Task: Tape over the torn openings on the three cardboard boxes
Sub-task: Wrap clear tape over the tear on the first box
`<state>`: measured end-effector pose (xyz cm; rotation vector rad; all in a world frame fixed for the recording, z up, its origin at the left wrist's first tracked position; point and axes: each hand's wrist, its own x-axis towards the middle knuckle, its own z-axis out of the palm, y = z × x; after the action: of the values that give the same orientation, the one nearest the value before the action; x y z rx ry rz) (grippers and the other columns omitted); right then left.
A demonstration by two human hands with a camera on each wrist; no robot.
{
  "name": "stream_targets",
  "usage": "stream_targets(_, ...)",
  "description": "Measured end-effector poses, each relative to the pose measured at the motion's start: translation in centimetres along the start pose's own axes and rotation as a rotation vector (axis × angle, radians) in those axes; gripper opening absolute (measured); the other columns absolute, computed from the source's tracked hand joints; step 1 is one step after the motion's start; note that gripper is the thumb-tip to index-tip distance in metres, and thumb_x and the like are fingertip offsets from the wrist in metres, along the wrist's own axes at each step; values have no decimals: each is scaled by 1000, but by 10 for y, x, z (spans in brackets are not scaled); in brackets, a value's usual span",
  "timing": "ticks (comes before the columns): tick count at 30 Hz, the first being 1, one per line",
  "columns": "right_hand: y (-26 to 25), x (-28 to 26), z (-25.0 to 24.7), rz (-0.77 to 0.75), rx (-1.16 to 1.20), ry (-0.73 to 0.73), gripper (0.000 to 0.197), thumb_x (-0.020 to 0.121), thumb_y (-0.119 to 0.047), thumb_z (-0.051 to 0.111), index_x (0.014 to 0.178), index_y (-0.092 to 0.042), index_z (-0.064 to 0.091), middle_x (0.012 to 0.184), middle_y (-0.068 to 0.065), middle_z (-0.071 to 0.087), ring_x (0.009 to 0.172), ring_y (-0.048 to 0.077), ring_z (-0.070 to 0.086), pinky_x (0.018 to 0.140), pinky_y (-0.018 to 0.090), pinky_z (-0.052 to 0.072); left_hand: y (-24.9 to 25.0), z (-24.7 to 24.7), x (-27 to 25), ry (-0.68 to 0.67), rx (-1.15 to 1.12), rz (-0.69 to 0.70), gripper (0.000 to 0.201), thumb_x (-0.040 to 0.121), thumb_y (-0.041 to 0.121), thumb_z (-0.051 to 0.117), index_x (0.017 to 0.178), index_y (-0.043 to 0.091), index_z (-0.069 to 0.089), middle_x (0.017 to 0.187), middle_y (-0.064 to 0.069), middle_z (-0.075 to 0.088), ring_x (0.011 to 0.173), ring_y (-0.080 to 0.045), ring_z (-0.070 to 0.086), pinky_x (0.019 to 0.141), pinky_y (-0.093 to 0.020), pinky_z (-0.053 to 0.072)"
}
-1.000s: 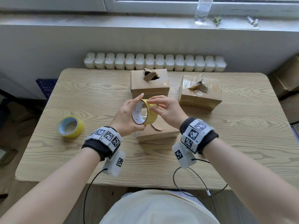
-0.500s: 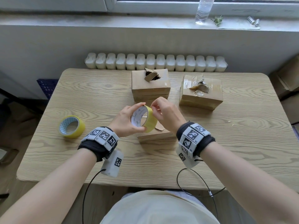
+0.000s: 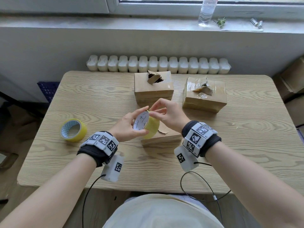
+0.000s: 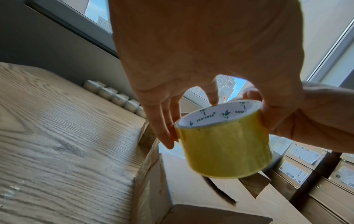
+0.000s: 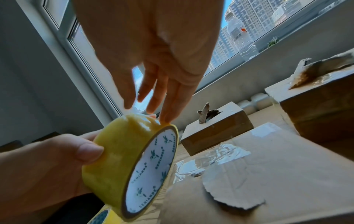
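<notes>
Right hand (image 3: 169,115) fingertips now picking at roll's top edge, maybe pinching; left hand (image 3: 127,127) still gripping glossy yellow tape roll (image 3: 148,126).

A wooden table (image 3: 98,99) carries 3 cardboard boxes (image 3: 153,87) (image 3: 204,96) (image 3: 166,137) and 1 tape roll (image 3: 74,130).

Wood table (image 3: 98,99) by white radiator (image 3: 158,65), window (image 3: 181,2) w/ daylight.
</notes>
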<state>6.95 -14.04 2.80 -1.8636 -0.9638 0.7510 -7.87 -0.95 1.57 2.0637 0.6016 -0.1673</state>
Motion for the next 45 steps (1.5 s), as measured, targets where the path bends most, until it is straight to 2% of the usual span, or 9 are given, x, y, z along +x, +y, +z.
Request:
stream_targets(7,-9,-1,-2,-13,170,70,16,85,-10,68,79,-16,55,89,13,72,89,26,69,83,48,54,0,-2,4,30,-95,-29,67,71,40,74,127,48,37,111,2,53,103,-17,57,81,-30,52)
stream_targets(15,-10,0,-4,74,255,13,21,88,4,55,104,-10,55,84,8,66,95,35,65,87,50,53,8,-3,2,19,-183,10,58,79,38,69,126,56,40,120,2,51,101,-15,60,81,-25,50)
stream_targets(20,-13,-2,-2,42,52,-58,18,81,-16,72,99,-15,73,91,0,69,89,12,65,88,35,54,12,-3,3,33,-176,34,37,76,53,61,107,64,44,112,14,54,99,-17,60,81,-28,47)
stream_targets(24,-9,-1,0,48,2,28,10,81,-21,74,76,-29,71,84,1,70,82,19,68,80,45,55,10,-1,2,0,-202,45,54,67,70,46,120,58,48,110,11,60,103,-7,56,83,-26,44)
stream_targets(28,1,0,7,141,24,20,11,77,-53,60,76,-41,59,83,-8,67,82,13,70,79,47,56,13,2,4,31,-263,50,46,80,59,50,122,40,57,114,6,65,105,-5,58,87,-24,45)
stream_targets(32,1,-2,8,191,109,76,10,93,-28,56,84,-25,53,91,-2,62,88,18,68,83,45,56,13,1,2,26,-201,37,57,68,56,71,117,28,62,123,9,59,110,-7,57,86,-25,48)
stream_targets(37,2,-5,5,199,130,93,28,72,-48,74,81,-25,61,91,-3,69,90,17,68,83,44,55,21,5,-2,25,-192,23,36,77,39,74,87,5,73,72,13,69,66,-11,63,64,-29,50)
stream_targets(42,2,-5,-1,168,204,190,14,79,-12,76,72,-16,63,86,15,70,83,29,69,79,45,57,17,2,-4,-50,-241,17,44,68,38,74,78,-4,68,71,-18,63,66,-16,57,63,-29,43)
stream_targets(45,3,-9,0,178,204,217,13,82,-8,72,75,-9,60,85,19,69,82,30,69,75,41,59,18,-2,-4,-34,-245,-13,31,74,31,74,72,1,67,64,-4,60,60,-8,53,57,-20,39)
